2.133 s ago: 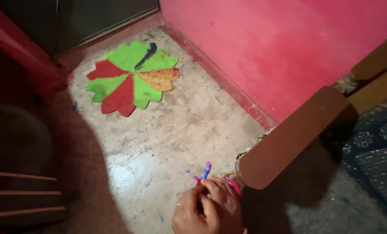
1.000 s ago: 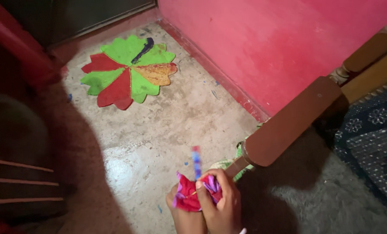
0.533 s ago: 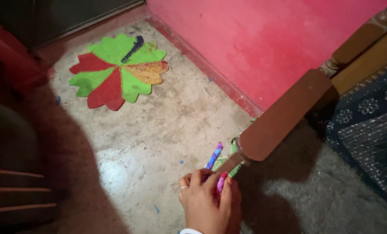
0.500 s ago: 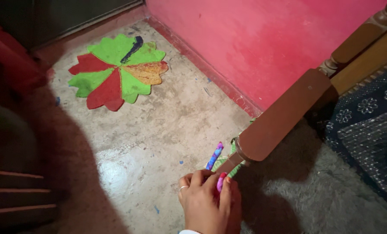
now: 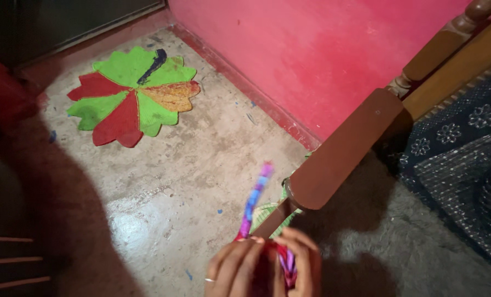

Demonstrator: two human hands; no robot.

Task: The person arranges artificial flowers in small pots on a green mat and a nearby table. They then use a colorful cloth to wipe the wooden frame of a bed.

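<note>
1. Both hands are bunched at the floor's [image 5: 201,159] near edge: left hand [image 5: 232,269] and right hand [image 5: 300,264], fingers curled around one red cloth [image 5: 281,261].
2. One pink-and-blue strip [image 5: 255,198] sticks up, long axis tilted slightly right, tip toward the wall [image 5: 311,49].
3. One flower mat [image 5: 130,96] lies in the far-left corner.

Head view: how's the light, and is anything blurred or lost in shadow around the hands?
Head view: one bright patch falls on the concrete floor, with a glare spot at its lower left; a big dark shadow swallows the left side. The pink-and-blue stick is motion-blurred. The left hand and right hand sit dim at the bottom edge, so the red cloth between them is hard to read.
</note>
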